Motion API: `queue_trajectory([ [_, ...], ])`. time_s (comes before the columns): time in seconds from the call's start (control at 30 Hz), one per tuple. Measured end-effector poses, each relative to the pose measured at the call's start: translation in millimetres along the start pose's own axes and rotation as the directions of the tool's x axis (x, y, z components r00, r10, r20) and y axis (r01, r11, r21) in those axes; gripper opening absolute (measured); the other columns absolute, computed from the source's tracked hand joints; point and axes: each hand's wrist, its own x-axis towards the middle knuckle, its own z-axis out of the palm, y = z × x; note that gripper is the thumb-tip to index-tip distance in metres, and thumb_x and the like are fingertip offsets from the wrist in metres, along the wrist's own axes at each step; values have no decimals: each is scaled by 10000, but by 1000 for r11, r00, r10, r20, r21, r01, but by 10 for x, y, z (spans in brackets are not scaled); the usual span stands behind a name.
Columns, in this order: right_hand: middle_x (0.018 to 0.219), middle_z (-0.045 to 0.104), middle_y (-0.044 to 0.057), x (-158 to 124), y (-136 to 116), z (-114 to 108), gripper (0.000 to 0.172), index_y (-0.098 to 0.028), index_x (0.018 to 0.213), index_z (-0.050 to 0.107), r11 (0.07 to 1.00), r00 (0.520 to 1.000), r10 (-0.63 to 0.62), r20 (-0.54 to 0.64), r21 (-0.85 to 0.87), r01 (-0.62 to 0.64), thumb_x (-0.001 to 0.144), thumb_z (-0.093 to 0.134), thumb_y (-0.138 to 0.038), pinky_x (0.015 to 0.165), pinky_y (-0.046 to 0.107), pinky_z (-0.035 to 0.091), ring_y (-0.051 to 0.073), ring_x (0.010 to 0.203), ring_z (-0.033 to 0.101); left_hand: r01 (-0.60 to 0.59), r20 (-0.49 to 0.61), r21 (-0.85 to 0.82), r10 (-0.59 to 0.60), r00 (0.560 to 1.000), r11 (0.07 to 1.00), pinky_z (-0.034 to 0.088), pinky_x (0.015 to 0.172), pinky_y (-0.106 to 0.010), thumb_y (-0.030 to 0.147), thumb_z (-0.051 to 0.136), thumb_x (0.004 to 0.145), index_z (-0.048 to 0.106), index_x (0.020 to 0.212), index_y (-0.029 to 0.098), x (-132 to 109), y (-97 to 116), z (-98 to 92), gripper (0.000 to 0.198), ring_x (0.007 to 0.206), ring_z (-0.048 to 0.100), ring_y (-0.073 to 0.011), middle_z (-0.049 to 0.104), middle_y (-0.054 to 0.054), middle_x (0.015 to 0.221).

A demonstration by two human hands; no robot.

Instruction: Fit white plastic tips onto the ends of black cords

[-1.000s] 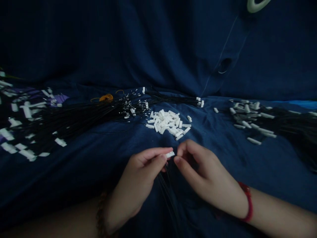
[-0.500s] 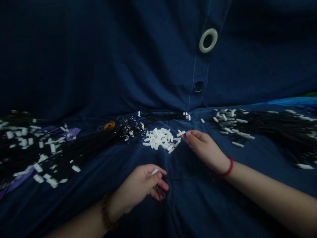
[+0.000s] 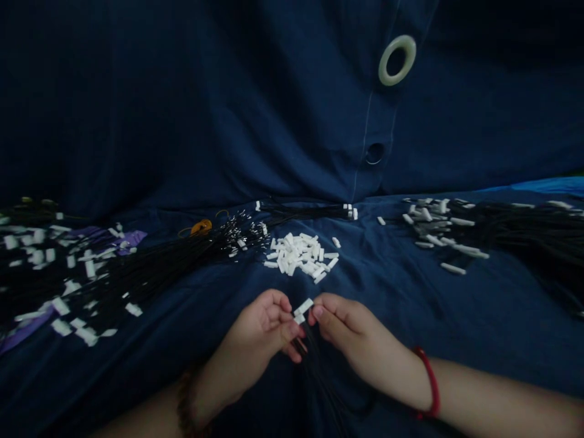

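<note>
My left hand (image 3: 255, 340) is closed around thin black wires (image 3: 322, 377), which hang down below the fingers. A small white connector housing (image 3: 299, 317) shows at its thumb tip. Just across from it, my right hand (image 3: 360, 334) pinches another white connector housing (image 3: 305, 305) between thumb and fingertips. The two housings meet or overlap between my hands; whether one is joined to a wire cannot be made out. Beyond my hands lies a pile of loose white connector housings (image 3: 296, 254) on the dark blue cloth (image 3: 392, 280).
On the left lie black wires with white ends (image 3: 86, 331) and a bundle with bare metallic tips (image 3: 232, 234). An orange coil (image 3: 201, 227) sits behind them. More white-ended wires (image 3: 456, 231) lie at right. A short wire bundle (image 3: 305, 211) lies behind the pile.
My right hand has moved from the pile's right edge toward me and left, bringing a white connector housing to my left hand. My left hand has stayed nearly in place with the wires.
</note>
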Motion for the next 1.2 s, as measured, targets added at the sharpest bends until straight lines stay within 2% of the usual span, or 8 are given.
queue_trajectory([
  [0.3, 612, 360, -34, 9, 43, 16, 286, -133, 795, 480, 984, 993, 82, 81, 154, -94, 918, 368, -367, 490, 190, 267, 70, 537, 310, -39, 32, 13, 39, 999, 999, 472, 530, -210, 221, 544, 793, 422, 867, 153, 5, -20, -32, 158, 606, 596, -110, 587, -7, 718],
  [0.47, 586, 346, -39, 6, 3, 3, 290, -128, 778, 482, 972, 990, 103, 96, 201, -121, 909, 384, -367, 470, 191, 244, 67, 514, 291, 3, 52, 16, -3, 999, 1000, 480, 533, -214, 198, 552, 782, 441, 870, 144, 13, -22, -36, 153, 616, 594, -113, 586, -10, 721],
  [0.7, 545, 291, -58, 9, 26, -19, 291, -142, 789, 457, 962, 994, 105, 17, 252, -106, 907, 354, -387, 414, 185, 190, 62, 458, 226, -32, 34, -14, 32, 999, 999, 480, 515, -203, 193, 560, 776, 468, 890, 128, 34, -49, -54, 160, 601, 599, -111, 583, 3, 688],
  [0.87, 536, 344, -47, -5, 25, -14, 311, -131, 789, 521, 985, 996, 84, 35, 147, -89, 906, 379, -382, 432, 183, 225, 62, 472, 277, -7, 28, -24, 7, 1000, 1000, 491, 542, -207, 203, 621, 740, 512, 900, 110, 35, -59, -60, 214, 619, 615, -118, 617, -13, 708],
  [1.07, 541, 381, -43, -10, -2, -4, 264, -143, 729, 543, 999, 999, 41, -21, -11, -42, 897, 413, -301, 436, 177, 243, 59, 474, 303, 78, 78, -17, -76, 994, 997, 475, 605, -218, 263, 606, 759, 584, 932, 97, 23, -41, -71, 241, 680, 615, -125, 629, -41, 791],
  [1.2, 579, 466, -29, -30, -33, 5, 254, -149, 715, 561, 997, 1000, 5, -19, -75, -7, 888, 422, -273, 482, 174, 309, 65, 511, 385, 68, 77, 109, -77, 994, 992, 408, 580, -195, 337, 580, 770, 639, 853, 114, 25, -4, -86, 245, 661, 547, -100, 604, -19, 733],
])
